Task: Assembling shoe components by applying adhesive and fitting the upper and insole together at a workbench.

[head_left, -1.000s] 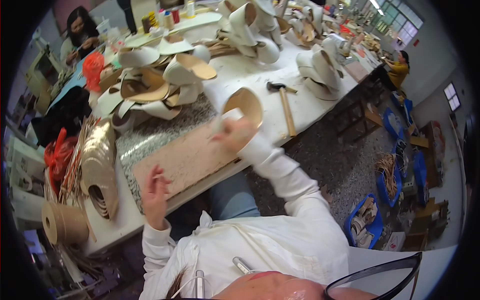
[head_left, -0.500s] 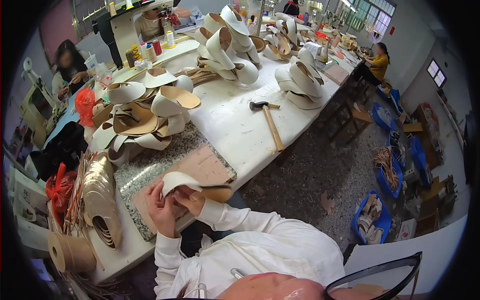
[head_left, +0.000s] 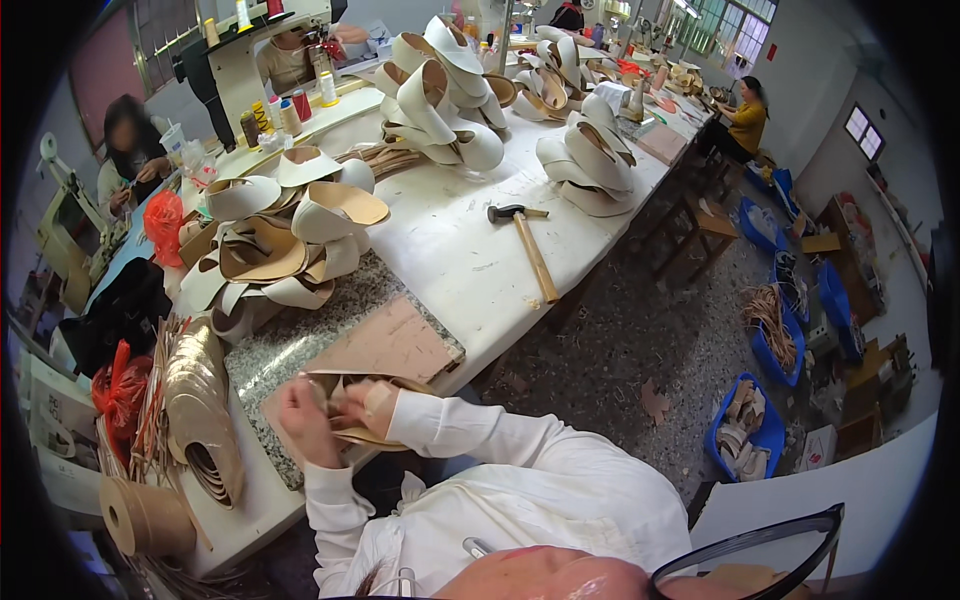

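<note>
Holds curved, tan-lined shoe upper (head_left: pixel 362 435) in grip of left hand (head_left: pixel 306 415) and right hand (head_left: pixel 366 402), lower centre, over scuffed board (head_left: pixel 382 345).

Light fair overhead; barred window (head_left: pixel 725 35) at upper right glows pale. White tabletop (head_left: pixel 440 225) bright; floor (head_left: pixel 610 350) dim, deep shadow beneath the table. Glare on granite slab (head_left: pixel 300 338) and glossy roll (head_left: pixel 193 365). Left hand (head_left: pixel 306 418) slightly blurred. Edges bow; black vignette rings the view.
</note>
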Available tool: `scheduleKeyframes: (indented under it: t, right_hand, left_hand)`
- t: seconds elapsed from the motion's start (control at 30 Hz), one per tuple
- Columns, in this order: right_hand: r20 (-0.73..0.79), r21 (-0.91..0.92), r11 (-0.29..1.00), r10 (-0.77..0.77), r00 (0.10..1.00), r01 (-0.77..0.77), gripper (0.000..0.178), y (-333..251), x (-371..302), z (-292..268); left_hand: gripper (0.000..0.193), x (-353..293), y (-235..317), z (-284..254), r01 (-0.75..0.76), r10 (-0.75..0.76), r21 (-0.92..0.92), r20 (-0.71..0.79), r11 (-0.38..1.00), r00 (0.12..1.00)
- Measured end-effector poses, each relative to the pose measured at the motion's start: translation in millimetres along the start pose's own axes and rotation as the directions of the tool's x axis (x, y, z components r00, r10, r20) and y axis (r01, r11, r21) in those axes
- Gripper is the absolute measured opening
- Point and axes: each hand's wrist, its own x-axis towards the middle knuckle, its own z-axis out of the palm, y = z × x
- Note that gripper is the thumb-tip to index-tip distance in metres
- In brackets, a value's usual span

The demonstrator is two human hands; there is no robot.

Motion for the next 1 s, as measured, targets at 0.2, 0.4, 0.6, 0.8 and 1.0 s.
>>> scheduleKeyframes:
  t: [0.2, 0.4, 0.6, 0.8, 1.0]
  right_hand:
    - [-0.035, 0.980, 0.197, 0.038, 0.999, 0.027, 0.029, -6.8, -4.4, 1.1]
    - [-0.068, 0.921, 0.384, -0.011, 0.998, 0.067, 0.040, 5.1, -14.0, -6.1]
    - [-0.084, 0.847, 0.516, -0.106, 0.991, 0.127, 0.037, -12.7, -22.9, -15.3]
    - [0.066, 0.963, 0.266, -0.057, 0.996, -0.049, 0.027, -10.7, 0.9, -64.8]
    - [0.048, 0.942, 0.326, -0.380, 0.924, 0.085, 0.072, -22.7, 35.9, -52.8]
  left_hand:
    - [0.038, -11.6, 16.8, 1.2, 0.238, -0.029, -0.645, 0.316, 0.726, 0.948]
    - [0.035, -12.0, 3.7, -25.2, 0.065, 0.080, -0.415, 0.323, 0.908, 0.943]
    - [0.025, -22.7, 26.9, -38.1, 0.164, 0.027, -0.525, 0.337, 0.835, 0.941]
    - [0.010, -35.8, 59.7, -74.2, -0.150, 0.018, 0.175, 0.590, 0.973, 0.807]
    - [0.008, -30.9, 59.1, -29.9, -0.306, 0.312, -0.130, 0.028, 0.943, 0.950]
